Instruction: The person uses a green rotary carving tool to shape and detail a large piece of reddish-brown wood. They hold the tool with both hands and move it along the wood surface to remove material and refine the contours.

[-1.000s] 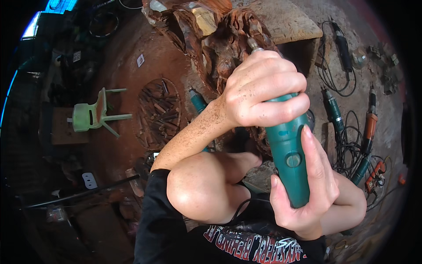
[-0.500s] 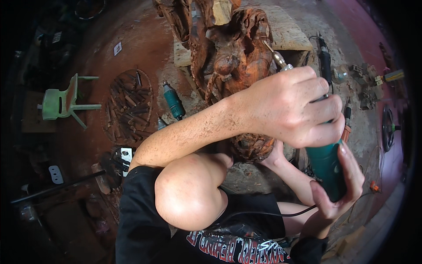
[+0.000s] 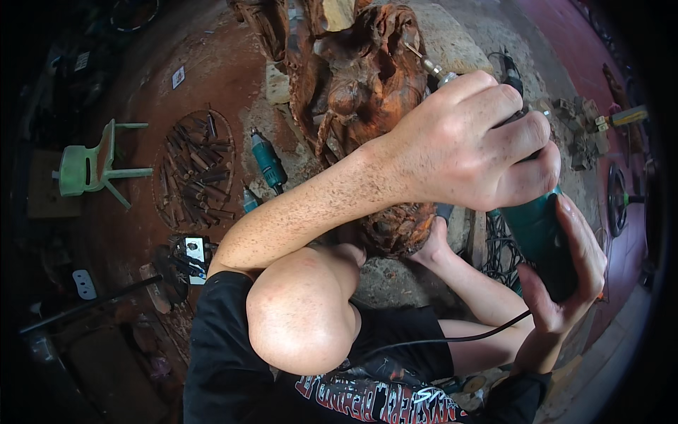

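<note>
Carving [image 3: 346, 99] lay ahead of the person, over a pale wooden board [image 3: 459, 42], its lower end between the feet; folds and rounded relief stood already cut across much of it; the pale patch [image 3: 339, 14] at its top looked unworked, and rough surfaces suggested shaping left, in my judgement; final form could not be told.

Left hand [image 3: 487, 141] was wrapped round the front of 1 green rotary grinder [image 3: 540, 244]; right hand [image 3: 565, 275] cradled its rear between thumb and fingers; bit [image 3: 424, 60] pointed at the carving's upper right edge; contact unclear.

Room: narrow gap between carving and a 2nd green grinder [image 3: 267, 162] at left; cord [image 3: 487, 332] crossed the lap; cable tangle [image 3: 503, 247] lay beyond the right shin, limiting that side.
</note>
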The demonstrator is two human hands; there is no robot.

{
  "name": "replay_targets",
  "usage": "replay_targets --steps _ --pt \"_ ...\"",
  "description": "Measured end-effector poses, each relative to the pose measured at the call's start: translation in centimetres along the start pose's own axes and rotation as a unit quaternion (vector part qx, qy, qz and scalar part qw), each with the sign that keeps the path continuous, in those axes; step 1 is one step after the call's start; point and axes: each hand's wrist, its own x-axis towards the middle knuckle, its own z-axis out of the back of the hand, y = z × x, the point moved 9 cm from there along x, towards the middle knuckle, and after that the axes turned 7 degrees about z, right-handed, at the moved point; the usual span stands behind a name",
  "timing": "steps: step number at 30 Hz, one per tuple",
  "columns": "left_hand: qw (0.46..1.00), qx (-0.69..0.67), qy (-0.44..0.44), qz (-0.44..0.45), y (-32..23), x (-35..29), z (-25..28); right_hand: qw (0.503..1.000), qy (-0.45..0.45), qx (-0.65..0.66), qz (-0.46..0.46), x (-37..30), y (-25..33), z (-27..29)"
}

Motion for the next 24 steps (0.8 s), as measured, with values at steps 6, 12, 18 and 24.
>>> replay_targets --steps 6,12,18,24 --pt "0.999 0.011 0.037 0.004 0.0 -0.1 -0.1 0.997 0.041 0.015 -0.058 -0.7 -1.1 0.1" --pt "0.999 0.003 0.035 -0.004 0.1 -0.1 -0.1 1.000 0.002 0.006 -0.002 0.0 -0.6 0.0" --pt "0.998 0.014 0.066 -0.001 0.1 -0.3 -0.6 0.996 0.058 0.032 -0.064 -0.2 -1.4 0.3" --pt "0.992 0.011 0.124 -0.001 -0.1 -0.1 -0.6 0.995 0.053 0.053 -0.059 0.0 -1.7 0.4"
